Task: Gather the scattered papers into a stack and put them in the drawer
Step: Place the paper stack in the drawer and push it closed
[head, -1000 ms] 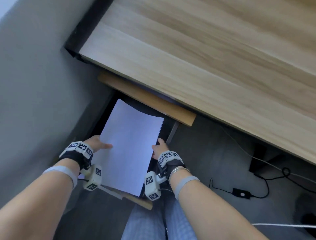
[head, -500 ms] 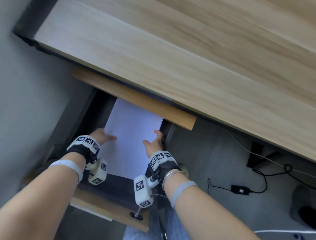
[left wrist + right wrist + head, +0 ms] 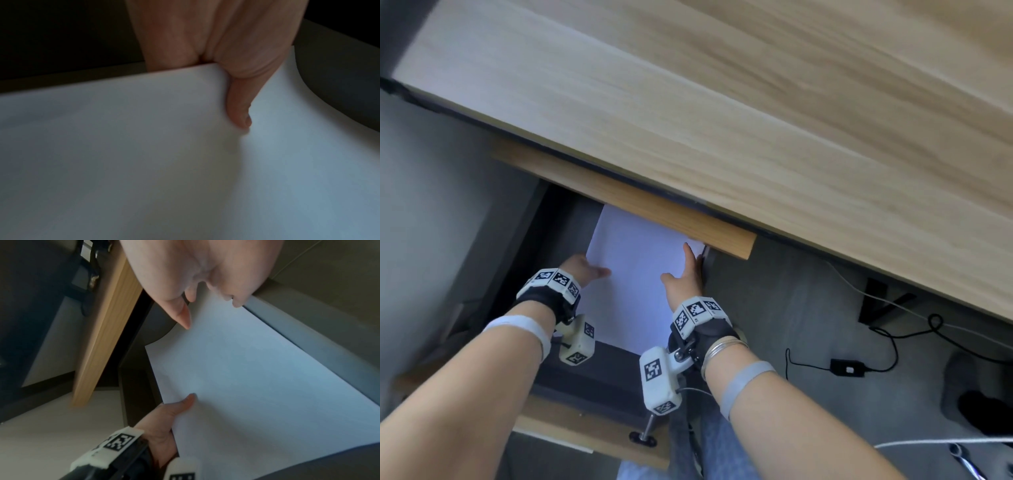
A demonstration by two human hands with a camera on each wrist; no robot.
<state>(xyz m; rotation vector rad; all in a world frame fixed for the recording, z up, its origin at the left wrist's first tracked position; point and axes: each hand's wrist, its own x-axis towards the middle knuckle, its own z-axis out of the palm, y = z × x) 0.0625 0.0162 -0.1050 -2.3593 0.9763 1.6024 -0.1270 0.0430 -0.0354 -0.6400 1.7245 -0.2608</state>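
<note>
Paper stack white, lying inside open drawer, far end tucked under wooden table edge. Left grip pinches stack's left edge — thumb on top, fingers hidden beneath. Right grip at right edge, forefinger stretched along it, thumb on sheet; underside hidden — cannot tell if pinching. Black adapter with cable on floor, well apart.

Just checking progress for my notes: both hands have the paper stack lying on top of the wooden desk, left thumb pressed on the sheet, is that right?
Not on top of the desk. The paper stack is down in the open drawer under the desk, as the head view shows. The left hand does have its thumb on the sheet.
</note>
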